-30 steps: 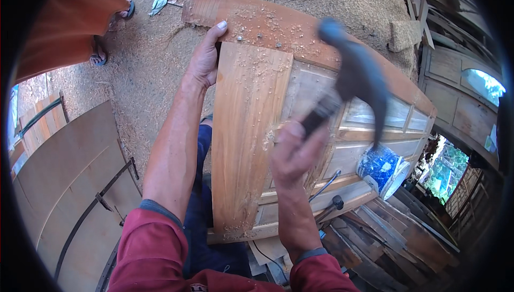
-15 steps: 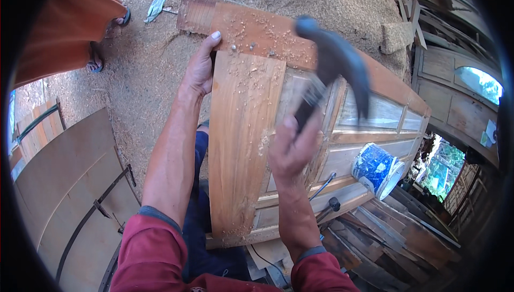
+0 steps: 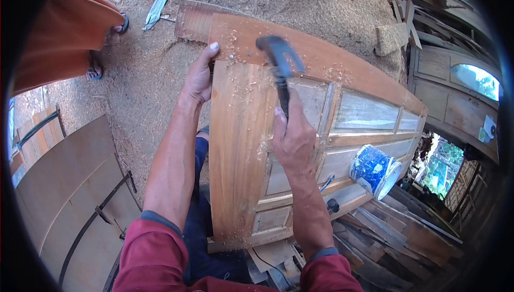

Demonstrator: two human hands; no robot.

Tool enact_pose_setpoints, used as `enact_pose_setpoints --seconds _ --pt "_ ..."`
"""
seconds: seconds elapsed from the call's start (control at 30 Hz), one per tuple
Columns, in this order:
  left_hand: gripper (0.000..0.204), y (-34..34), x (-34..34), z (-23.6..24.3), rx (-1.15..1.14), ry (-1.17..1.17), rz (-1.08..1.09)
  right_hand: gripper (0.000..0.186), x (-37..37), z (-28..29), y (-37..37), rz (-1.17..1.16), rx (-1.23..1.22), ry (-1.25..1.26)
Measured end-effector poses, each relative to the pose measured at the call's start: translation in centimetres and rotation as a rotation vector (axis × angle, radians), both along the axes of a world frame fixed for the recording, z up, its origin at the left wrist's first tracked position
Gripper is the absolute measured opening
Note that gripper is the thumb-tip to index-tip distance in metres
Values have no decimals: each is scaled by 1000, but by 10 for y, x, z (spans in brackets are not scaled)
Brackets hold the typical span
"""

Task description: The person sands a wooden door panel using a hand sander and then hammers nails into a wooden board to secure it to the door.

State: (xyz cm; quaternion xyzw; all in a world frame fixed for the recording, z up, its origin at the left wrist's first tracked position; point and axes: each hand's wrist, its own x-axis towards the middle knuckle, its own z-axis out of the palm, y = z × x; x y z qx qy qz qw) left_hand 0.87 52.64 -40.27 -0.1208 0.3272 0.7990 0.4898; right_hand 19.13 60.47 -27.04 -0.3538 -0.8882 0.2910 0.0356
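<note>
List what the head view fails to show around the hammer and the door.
- Hammer: head blurred; what it strikes cannot be told.
- Right hand: fingers hidden behind its own back.
- Left hand: fingers hidden under the door edge.
- Blue can: contents out of sight.
- Door's near end: hidden by scrap wood.

tub | blue-and-white printed round container, tipped on its side, lying at the door's right edge || label | small white paper, hanging on the wooden wall at far right
</note>
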Motion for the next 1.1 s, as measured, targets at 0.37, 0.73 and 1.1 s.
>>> enact_pose_setpoints --seconds 0.37,0.73,1.1 --pt "65 -9 6 -6 23 -42 -33 52 8 5 -17 -59 138 272" --pt "69 -9 4 -10 -9 -5 -54 43 9 -15 -17 -49 55 119" --pt "71 -20 -8 -14 3 23 -182 37 87 35 -63 -236 -361 197"
